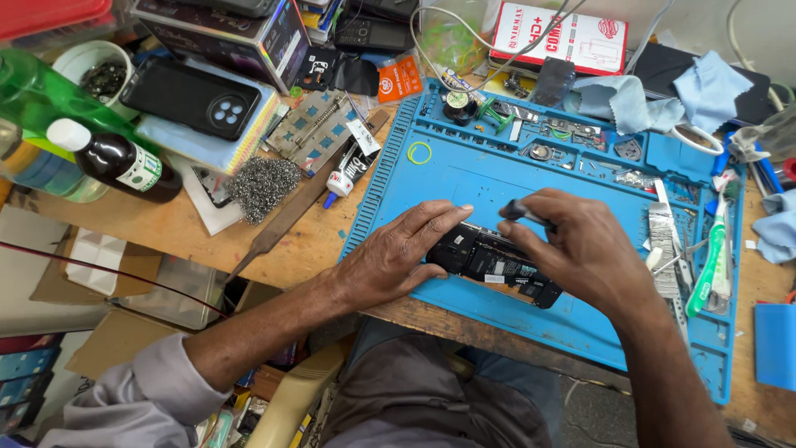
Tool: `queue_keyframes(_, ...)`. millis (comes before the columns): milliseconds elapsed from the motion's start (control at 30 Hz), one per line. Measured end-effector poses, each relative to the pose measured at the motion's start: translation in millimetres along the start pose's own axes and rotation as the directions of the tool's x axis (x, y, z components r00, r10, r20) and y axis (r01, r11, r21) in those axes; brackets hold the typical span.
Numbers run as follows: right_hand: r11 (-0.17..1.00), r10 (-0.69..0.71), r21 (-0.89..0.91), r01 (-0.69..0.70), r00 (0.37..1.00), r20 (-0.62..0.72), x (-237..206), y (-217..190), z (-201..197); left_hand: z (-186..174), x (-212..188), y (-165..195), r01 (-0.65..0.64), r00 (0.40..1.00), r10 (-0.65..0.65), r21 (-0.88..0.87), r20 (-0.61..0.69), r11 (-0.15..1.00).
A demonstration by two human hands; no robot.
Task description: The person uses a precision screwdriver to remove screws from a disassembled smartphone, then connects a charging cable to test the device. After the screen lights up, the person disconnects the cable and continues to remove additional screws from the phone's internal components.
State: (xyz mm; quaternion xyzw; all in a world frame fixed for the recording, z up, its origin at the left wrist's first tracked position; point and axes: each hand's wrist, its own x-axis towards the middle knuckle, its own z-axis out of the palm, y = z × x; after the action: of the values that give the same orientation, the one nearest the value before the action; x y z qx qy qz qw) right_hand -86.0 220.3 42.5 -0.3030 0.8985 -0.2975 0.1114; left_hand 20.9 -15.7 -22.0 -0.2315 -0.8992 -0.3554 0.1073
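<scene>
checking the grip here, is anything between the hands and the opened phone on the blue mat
Nothing visible is. The left hand rests directly on the end of the opened phone on the blue mat. The right hand is over its other end, pinching a small dark tool just above it.

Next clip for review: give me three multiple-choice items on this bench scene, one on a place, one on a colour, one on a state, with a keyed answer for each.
1. Where does the opened phone lie?
A. on the blue work mat
B. on the floor
C. on the red box

2. What colour is the toothbrush at the mat's right edge?
A. red
B. green and white
C. black

3. How is the left hand?
A. raised in the air
B. pressed on the phone's end
C. holding the bottle

Answers: 1 A, the mat lies under it. 2 B, its handle shows both. 3 B, its fingers rest there while the right hand holds a small dark tool.
</scene>
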Motion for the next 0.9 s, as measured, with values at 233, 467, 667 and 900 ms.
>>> queue_keyframes(233, 0.977, 0.072, -0.208, -0.04, 0.986, 0.148, 15, -24, 11, 1, -3, -1, 0.057, 0.995, -0.066, -0.123, -0.075, 0.991)
queue_keyframes(467, 0.991, 0.003, -0.134, 0.013, 0.993, 0.117, 18, -19, 15, 13, 17, -25, 0.321, 0.923, -0.384, -0.525, -0.014, 0.789)
queue_keyframes(667, 0.974, 0.124, -0.208, -0.09, 0.979, 0.159, 19, -23, 16, 18, 19, -33, 0.327, 0.924, -0.382, -0.527, 0.004, 0.785)
queue_keyframes(900, 0.979, 0.065, -0.203, -0.032, 0.986, 0.156, 28, -21, 21, 17, 17, -56, 0.263, 0.959, -0.272, -0.616, 0.081, 0.742)
